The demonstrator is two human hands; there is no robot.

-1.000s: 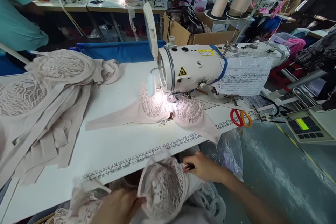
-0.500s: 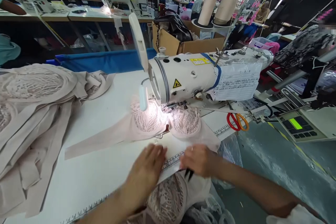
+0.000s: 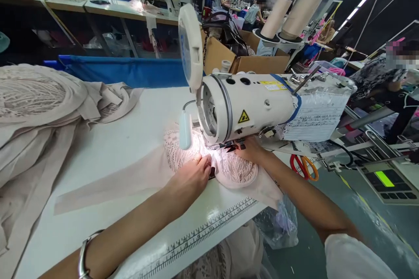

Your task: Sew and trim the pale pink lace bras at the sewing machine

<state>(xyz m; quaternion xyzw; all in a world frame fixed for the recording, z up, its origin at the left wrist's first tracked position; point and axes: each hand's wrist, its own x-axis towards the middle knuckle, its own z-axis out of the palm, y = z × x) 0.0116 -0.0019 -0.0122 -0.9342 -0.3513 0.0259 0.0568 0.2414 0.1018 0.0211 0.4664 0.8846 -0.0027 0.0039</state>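
A pale pink lace bra (image 3: 235, 170) lies on the white table (image 3: 131, 139) under the head of a white sewing machine (image 3: 255, 104). My left hand (image 3: 193, 174) rests on the bra at the middle, by the needle, fingers curled and pressed onto the fabric. My right hand (image 3: 250, 150) reaches under the machine head beside the presser foot and holds small black snips whose tips show at the needle. A lamp (image 3: 185, 128) lights the cups.
A heap of matching bras (image 3: 39, 113) covers the table's left side. Orange-handled scissors (image 3: 304, 168) lie right of the machine, near a control panel (image 3: 389, 181). A printed ruler (image 3: 209, 231) runs along the front edge. Cardboard boxes, thread cones and other workers are behind.
Both hands rose from the bra in my lap to the table edge, then forward to the bra under the machine. The camera moved closer to the machine.
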